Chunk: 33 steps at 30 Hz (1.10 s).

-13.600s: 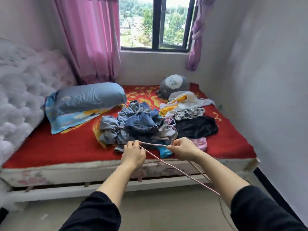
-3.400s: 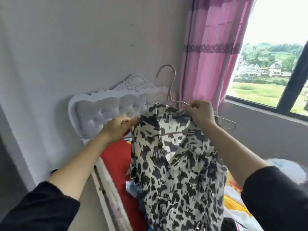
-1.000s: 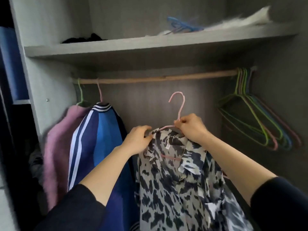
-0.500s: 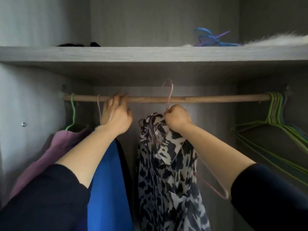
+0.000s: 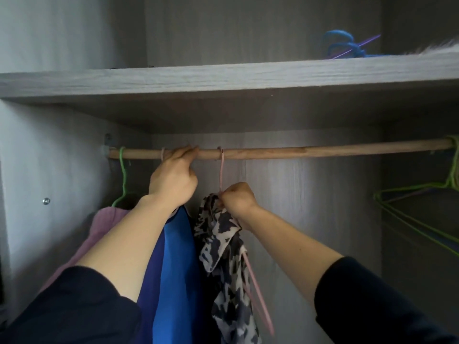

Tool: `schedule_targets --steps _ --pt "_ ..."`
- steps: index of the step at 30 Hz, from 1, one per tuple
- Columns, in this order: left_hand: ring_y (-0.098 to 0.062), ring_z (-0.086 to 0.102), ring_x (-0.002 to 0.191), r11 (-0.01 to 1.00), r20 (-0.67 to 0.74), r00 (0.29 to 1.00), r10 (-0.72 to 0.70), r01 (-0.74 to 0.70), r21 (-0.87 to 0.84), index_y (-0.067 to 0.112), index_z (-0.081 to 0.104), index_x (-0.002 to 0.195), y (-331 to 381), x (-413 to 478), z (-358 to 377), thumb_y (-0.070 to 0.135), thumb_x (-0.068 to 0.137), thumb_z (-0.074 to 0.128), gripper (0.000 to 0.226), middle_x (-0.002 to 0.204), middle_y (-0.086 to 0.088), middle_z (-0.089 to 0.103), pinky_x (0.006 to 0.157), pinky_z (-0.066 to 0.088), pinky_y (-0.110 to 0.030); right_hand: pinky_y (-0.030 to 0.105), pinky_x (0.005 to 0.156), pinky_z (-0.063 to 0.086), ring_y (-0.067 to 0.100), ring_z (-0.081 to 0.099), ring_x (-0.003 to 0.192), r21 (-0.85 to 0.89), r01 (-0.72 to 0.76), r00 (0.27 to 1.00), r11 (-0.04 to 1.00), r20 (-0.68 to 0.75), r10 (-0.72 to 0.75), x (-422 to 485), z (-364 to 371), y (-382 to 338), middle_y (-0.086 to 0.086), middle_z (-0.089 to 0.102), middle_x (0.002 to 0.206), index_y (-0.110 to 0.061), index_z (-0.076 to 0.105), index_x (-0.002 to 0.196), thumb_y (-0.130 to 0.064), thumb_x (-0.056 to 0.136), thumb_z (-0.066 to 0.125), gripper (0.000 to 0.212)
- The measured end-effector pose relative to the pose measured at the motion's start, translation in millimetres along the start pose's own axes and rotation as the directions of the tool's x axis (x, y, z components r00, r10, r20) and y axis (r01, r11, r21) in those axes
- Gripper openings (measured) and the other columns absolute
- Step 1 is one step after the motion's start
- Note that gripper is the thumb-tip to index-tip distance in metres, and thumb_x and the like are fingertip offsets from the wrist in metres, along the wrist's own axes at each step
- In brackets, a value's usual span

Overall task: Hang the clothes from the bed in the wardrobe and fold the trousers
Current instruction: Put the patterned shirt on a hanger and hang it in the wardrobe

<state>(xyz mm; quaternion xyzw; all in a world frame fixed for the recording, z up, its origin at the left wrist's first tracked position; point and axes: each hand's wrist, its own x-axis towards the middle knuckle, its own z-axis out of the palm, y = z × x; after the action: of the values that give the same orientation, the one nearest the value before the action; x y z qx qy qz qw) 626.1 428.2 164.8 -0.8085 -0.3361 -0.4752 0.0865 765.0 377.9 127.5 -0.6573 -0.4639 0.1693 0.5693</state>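
The black-and-white patterned shirt (image 5: 224, 256) hangs on a pink hanger (image 5: 221, 175), whose hook sits over the wooden wardrobe rail (image 5: 310, 152). My right hand (image 5: 239, 198) grips the hanger's neck together with the shirt's collar, just below the rail. My left hand (image 5: 173, 177) is raised to the rail, its fingers curled over the wood left of the pink hook, beside another pink hook. The bed and the trousers are out of view.
A blue jacket (image 5: 171, 274) and a pink fluffy garment (image 5: 104, 224) on a green hanger (image 5: 122, 180) hang at the left. Several bare hangers (image 5: 417, 207) bunch at the rail's right end. Blue hangers (image 5: 345, 47) lie on the shelf (image 5: 223, 75) above.
The pink hanger's hook has dropped onto the rail, where half a second ago it was held above it. My right hand has lowered slightly; my left hand stays at the rail.
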Motion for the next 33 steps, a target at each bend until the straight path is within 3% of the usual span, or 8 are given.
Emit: schedule_targets --steps 4,9,13,17,19,21,27,33 --pt "-0.023 0.021 0.144 1.0 -0.011 1.0 -0.02 0.019 -0.023 0.024 0.039 0.145 0.4 0.0 0.7 0.003 0.092 0.041 0.056 0.153 0.003 0.035 0.113 0.028 -0.041 0.025 0.062 0.05 0.023 0.061 0.073 0.03 0.029 0.999 0.999 0.036 -0.03 3.6 19.1 -0.1 0.016 0.066 0.086 0.002 0.065 0.088 -0.007 0.09 0.058 0.012" --pt "-0.024 0.029 0.14 0.999 -0.013 1.0 -0.016 0.015 -0.05 0.023 0.044 0.142 -2.0 5.2 -3.9 0.003 0.09 0.041 0.055 0.15 0.001 0.04 0.111 0.03 -0.038 0.02 0.059 0.045 0.017 0.06 0.074 0.036 0.116 0.989 0.993 0.084 -0.119 5.9 28.9 3.7 0.008 0.067 0.086 -0.011 0.066 0.085 -0.024 0.095 0.056 0.019" --pt "-0.028 0.035 0.137 0.999 0.029 0.999 -0.045 0.045 0.003 0.025 0.044 0.142 3.9 5.6 -11.0 0.012 0.094 0.042 0.049 0.149 -0.001 0.041 0.108 0.034 -0.038 0.032 0.065 0.053 0.02 0.061 0.068 0.068 0.099 0.987 0.993 0.118 -0.107 -0.5 14.0 11.2 0.007 0.065 0.076 -0.012 0.062 0.074 -0.034 0.097 0.049 0.035" --pt "-0.033 0.046 0.123 0.99 0.122 0.987 -0.108 0.095 0.108 0.022 0.044 0.136 25.3 6.0 -13.4 0.026 0.098 0.038 0.038 0.135 -0.012 0.048 0.106 0.03 -0.046 0.038 0.077 0.053 0.026 0.064 0.085 -0.161 0.203 0.978 0.966 0.087 -0.191 -11.2 -31.7 30.6 0.012 0.066 0.09 -0.001 0.066 0.095 -0.03 0.097 0.05 0.033" --pt "-0.036 0.035 0.132 0.983 0.121 0.987 -0.104 0.084 0.164 0.018 0.032 0.145 46.0 3.5 -4.2 0.029 0.098 0.037 0.048 0.142 -0.017 0.036 0.114 0.014 -0.05 0.032 0.073 0.051 0.024 0.063 0.084 -0.241 0.227 0.974 0.944 0.06 -0.219 -16.1 -62.2 38.5 0.005 0.063 0.083 -0.005 0.067 0.094 -0.025 0.096 0.052 0.026" --pt "-0.035 0.026 0.138 0.99 0.075 0.997 -0.022 0.011 0.14 0.017 0.025 0.15 76.4 -1.3 10.9 0.028 0.097 0.04 0.056 0.151 -0.017 0.024 0.117 0.013 -0.046 0.028 0.069 0.05 0.023 0.063 0.081 -0.329 0.217 0.974 0.919 0.004 -0.228 -19.8 -92.6 45.4 0.004 0.064 0.083 -0.007 0.067 0.092 -0.02 0.093 0.053 0.02" --pt "-0.027 0.008 0.146 0.97 0.098 0.965 0.242 -0.241 -0.022 0.023 0.02 0.151 166.4 2.6 68.0 0.026 0.097 0.041 0.058 0.159 -0.008 0.013 0.118 0.003 -0.041 0.033 0.07 0.049 0.032 0.061 0.09 -0.73 0.132 0.954 0.671 -0.092 -0.287 -42.0 -180.4 65.5 0.011 0.064 0.101 -0.009 0.064 0.098 -0.02 0.088 0.052 0.019" --pt "-0.029 0.005 0.146 0.97 0.024 0.97 0.243 -0.243 0.013 0.025 0.015 0.152 218.7 11.5 113.6 0.032 0.094 0.045 0.066 0.154 -0.012 0.019 0.114 -0.01 -0.05 0.038 0.079 0.047 0.034 0.056 0.109 -0.922 -0.054 0.917 0.383 -0.198 -0.347 -63.3 -274.1 88.9 0.014 0.058 0.115 -0.009 0.059 0.103 -0.023 0.088 0.052 0.022"
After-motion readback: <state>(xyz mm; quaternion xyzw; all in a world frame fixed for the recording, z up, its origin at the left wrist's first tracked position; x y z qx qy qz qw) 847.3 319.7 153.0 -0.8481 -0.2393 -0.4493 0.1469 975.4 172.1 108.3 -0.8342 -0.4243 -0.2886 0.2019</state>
